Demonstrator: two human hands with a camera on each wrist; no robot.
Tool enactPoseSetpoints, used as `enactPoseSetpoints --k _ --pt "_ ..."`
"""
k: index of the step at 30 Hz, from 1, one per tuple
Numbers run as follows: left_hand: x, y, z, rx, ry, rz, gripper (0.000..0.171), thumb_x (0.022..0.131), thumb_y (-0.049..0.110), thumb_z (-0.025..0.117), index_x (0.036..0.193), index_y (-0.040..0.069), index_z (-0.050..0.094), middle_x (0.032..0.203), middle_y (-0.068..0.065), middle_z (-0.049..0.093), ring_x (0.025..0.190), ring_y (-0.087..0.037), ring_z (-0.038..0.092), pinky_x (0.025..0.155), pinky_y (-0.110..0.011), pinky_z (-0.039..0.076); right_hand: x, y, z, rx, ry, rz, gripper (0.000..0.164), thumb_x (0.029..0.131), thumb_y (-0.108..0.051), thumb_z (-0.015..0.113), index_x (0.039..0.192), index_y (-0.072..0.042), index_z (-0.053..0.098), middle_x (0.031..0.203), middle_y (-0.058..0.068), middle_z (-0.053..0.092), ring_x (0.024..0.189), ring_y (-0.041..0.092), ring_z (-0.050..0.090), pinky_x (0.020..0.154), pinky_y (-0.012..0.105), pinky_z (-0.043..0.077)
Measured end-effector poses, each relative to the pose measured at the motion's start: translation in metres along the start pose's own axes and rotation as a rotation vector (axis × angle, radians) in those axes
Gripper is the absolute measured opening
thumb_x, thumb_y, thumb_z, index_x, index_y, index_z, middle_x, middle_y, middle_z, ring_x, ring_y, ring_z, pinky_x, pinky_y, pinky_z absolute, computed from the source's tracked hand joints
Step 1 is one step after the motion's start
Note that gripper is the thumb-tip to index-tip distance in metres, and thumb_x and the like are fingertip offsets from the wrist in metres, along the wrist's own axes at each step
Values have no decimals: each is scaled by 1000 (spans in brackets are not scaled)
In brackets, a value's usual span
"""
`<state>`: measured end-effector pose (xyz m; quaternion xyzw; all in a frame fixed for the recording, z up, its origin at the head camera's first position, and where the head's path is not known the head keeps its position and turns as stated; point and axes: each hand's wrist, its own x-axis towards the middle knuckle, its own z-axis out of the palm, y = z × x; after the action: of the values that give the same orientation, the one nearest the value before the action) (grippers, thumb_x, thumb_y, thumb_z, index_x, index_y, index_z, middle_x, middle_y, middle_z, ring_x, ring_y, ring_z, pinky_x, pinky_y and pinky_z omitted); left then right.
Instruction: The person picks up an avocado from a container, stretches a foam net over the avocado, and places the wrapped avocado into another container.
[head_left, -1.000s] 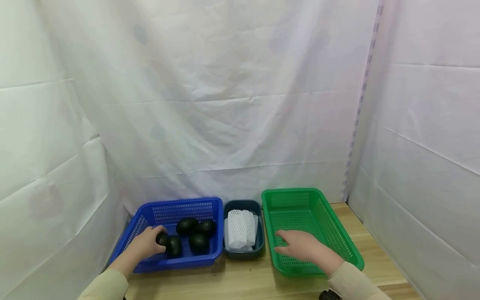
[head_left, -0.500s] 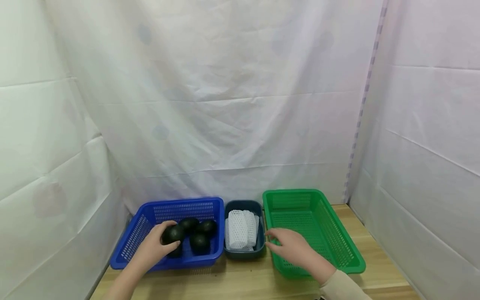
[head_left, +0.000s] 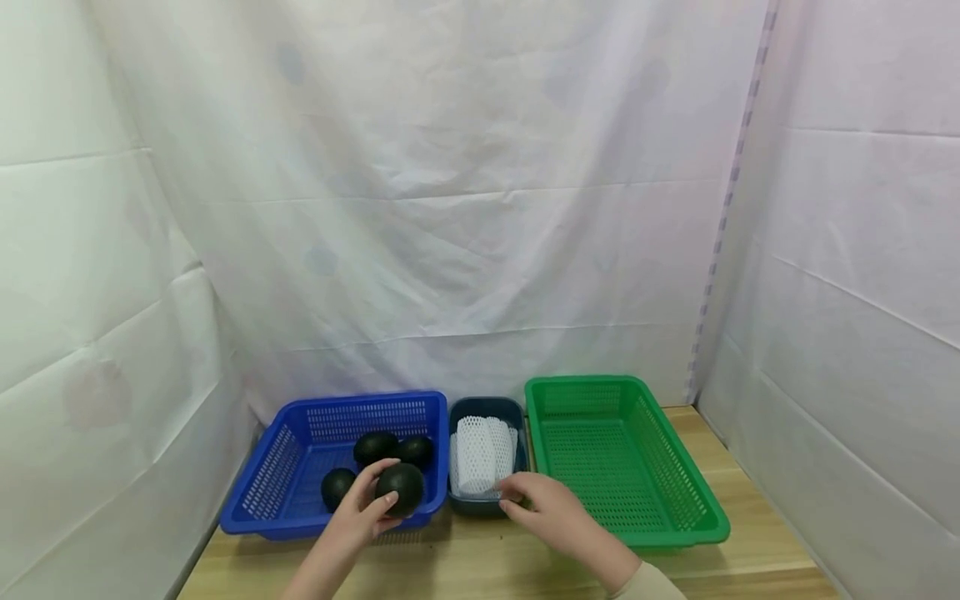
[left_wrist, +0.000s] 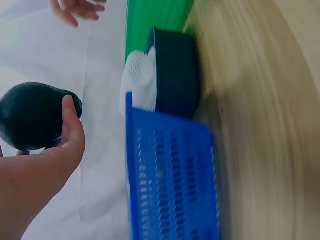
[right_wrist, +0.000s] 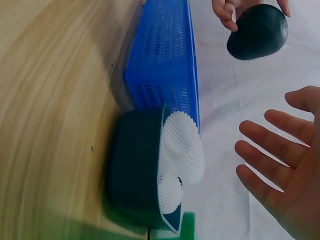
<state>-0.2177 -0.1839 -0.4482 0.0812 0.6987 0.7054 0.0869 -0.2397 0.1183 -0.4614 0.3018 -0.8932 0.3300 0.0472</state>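
Note:
My left hand [head_left: 367, 504] grips a dark avocado [head_left: 400, 490] between thumb and fingers, above the front right corner of the blue basket [head_left: 273, 529]. In the left wrist view the avocado [left_wrist: 35, 116] is raised clear of the basket's rim. My right hand [head_left: 546, 510] hovers by the front of the small dark bin [head_left: 480, 507], holding nothing. Its fingers [right_wrist: 272, 145] are spread and relaxed in the right wrist view. White foam net sleeves [head_left: 477, 457] fill the bin. Behind the left hand, other avocados [head_left: 376, 448] lie in the blue basket.
A green basket [head_left: 592, 450] stands right of the bin, beyond my right hand. All three containers sit side by side on a wooden table [head_left: 480, 567]. White cloth [head_left: 450, 208] hangs behind and on both sides.
My left hand has taken an avocado from the blue basket's left part, lifted it and carried it right. My right hand has moved left from the green basket to the bin.

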Motion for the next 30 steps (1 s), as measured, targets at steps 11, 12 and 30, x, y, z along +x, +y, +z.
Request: enactPoseSetpoints --k 11,12,30 --pt "-4 -25 29 -422 -130 -33 53 95 20 42 143 15 19 141 -29 5 109 -40 48 94 -49 34 -5 -1 22 161 3 16 22 90 -33 53 107 -21 60 88 -17 56 81 0 52 68 22 47" --pt "-4 -27 31 -466 -144 -41 54 96 19 41 143 14 16 142 -28 5 110 -40 47 96 -50 32 -5 -1 24 192 7 29 23 90 -33 53 109 -20 60 88 -16 57 81 1 53 68 22 47" --pt "-13 -81 59 -605 -153 -201 38 95 26 43 126 6 34 119 -7 49 108 -34 51 94 -46 35 -19 11 58 561 -21 217 33 82 -20 65 110 -2 61 94 5 65 81 13 61 66 26 50"
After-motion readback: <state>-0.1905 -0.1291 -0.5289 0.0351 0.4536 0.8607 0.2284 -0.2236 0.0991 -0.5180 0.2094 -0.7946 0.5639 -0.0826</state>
